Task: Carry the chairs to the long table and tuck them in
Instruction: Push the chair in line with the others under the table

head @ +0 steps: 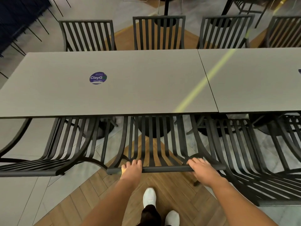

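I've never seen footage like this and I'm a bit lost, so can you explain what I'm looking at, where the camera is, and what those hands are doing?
There is no machine here: a person wears a wide-angle camera on the head, so the single picture looks forward and down over their own arms and white shoes. In front stands a long grey table made of two tops pushed together, with a round blue sticker on it. Dark slatted chairs line both sides. The left hand and the right hand both hold the top rail of the middle chair on the near side, fingers curled over it. Its seat already reaches under the table edge.
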Demonstrator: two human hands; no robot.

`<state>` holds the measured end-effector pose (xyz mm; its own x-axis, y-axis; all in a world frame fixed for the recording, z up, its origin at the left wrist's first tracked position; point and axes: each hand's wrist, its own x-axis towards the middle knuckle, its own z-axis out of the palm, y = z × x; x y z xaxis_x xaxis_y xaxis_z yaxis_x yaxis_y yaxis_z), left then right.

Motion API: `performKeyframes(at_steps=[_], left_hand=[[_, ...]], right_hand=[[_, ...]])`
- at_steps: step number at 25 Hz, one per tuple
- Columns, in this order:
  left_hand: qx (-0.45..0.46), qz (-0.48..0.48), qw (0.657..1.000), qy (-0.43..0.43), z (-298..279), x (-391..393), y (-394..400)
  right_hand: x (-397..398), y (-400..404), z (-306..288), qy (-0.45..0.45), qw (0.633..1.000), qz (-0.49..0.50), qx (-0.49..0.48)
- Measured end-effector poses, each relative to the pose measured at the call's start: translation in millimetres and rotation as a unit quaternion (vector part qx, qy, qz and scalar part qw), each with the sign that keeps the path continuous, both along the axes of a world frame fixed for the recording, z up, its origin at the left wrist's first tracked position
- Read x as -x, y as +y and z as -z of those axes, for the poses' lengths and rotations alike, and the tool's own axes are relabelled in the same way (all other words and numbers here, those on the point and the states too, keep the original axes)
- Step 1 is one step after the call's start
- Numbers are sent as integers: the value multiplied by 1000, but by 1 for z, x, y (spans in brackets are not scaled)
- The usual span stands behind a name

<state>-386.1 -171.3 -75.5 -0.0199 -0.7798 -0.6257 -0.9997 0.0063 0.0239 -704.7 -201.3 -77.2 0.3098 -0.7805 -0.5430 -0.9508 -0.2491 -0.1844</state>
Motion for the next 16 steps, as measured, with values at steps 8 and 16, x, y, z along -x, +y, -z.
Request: performKeyframes(at_steps=[8, 16], left_hand=[[-14, -21, 993, 117, -9, -7, -3], [63, 21, 981, 184, -41, 67, -26]], right_hand=[[-11, -4, -26, -53, 977, 184, -94], [40, 10, -61, -110, 944, 310, 0]])
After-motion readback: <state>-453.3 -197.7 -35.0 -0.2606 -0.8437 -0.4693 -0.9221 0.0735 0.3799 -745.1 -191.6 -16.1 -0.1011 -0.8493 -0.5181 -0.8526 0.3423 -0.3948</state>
